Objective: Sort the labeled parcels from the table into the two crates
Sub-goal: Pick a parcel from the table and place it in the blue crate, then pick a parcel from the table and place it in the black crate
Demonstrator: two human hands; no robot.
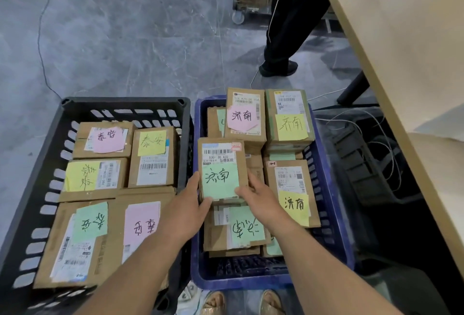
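Hands (191,201) (259,199) grip green-labelled brown parcel (221,164)

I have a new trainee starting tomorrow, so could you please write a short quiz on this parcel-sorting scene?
1. How many pink paper notes show on parcels in the black plastic crate?
2. True or false: the left hand and the right hand both grip the brown cardboard parcel with the green note.
3. That parcel is over which crate? A: the black crate. B: the blue plastic crate.
Key: 1 two; 2 true; 3 B.
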